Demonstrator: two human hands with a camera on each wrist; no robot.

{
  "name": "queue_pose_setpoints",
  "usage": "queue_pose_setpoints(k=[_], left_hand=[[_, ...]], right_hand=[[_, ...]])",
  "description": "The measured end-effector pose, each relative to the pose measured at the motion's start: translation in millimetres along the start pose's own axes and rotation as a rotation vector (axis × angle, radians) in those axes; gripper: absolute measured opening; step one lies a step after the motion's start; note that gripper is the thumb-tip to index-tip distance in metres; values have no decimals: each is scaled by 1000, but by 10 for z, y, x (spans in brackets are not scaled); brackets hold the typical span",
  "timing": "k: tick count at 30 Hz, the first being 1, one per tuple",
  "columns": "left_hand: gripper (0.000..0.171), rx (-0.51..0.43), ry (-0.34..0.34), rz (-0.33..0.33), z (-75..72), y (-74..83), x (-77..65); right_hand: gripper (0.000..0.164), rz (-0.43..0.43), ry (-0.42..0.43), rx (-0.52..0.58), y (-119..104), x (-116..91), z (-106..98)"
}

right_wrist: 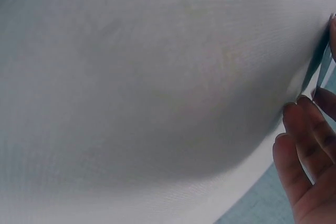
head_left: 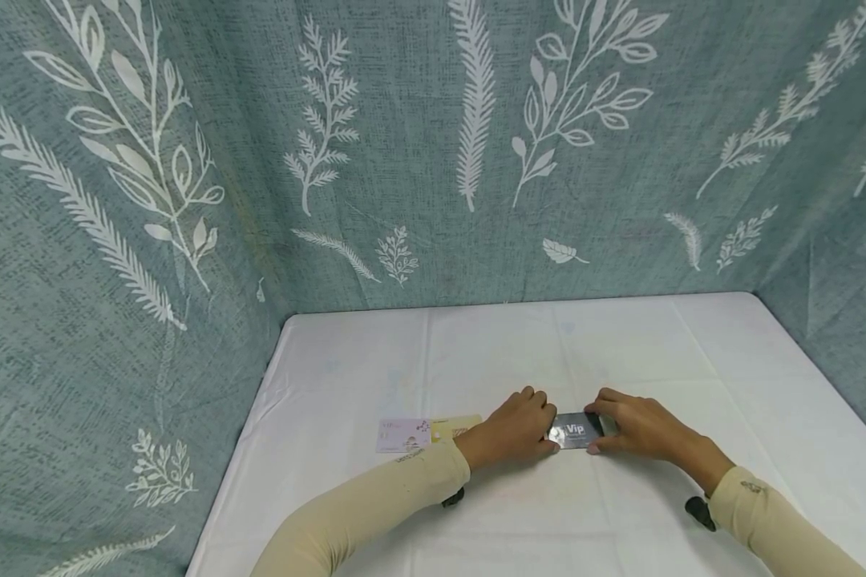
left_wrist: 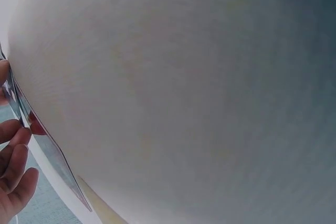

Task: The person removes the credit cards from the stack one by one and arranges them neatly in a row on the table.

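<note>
Between the two hands is a dark, shiny card (head_left: 576, 430) printed with "Vip". My left hand (head_left: 517, 427) pinches its left edge, thumb on the near side and fingers on the far side. At the right edge my right hand (head_left: 638, 426) pinches it the same way. In the left wrist view a second glossy card (left_wrist: 60, 163) lies on the table under the held one, mirroring a fingertip. The right wrist view shows the held card (right_wrist: 326, 66) edge-on, its lower corner by my fingertips.
Left of my left hand, a lilac card (head_left: 402, 435) and a yellow card (head_left: 449, 425) lie side by side on the white-covered table (head_left: 491, 353). My left forearm covers part of the yellow one. A leaf-patterned curtain (head_left: 418, 160) stands behind the table and at both sides.
</note>
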State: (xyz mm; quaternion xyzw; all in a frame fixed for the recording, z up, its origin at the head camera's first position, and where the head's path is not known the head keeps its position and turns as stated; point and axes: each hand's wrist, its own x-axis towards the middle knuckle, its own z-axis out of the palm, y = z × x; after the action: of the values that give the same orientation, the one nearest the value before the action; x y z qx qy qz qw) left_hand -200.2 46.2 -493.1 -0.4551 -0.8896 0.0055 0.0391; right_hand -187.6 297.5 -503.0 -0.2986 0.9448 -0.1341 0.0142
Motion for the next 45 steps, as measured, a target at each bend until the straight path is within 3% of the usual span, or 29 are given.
queue_pose_setpoints(k=[17,45], left_hand=[[44,1,-42,-8,-9,14,3],[47,-25,-93,-35,-42,28,-1]], right_hand=[[58,-12,30,4,-1,-11,33],[59,17,-26,0,-46,7,-46]])
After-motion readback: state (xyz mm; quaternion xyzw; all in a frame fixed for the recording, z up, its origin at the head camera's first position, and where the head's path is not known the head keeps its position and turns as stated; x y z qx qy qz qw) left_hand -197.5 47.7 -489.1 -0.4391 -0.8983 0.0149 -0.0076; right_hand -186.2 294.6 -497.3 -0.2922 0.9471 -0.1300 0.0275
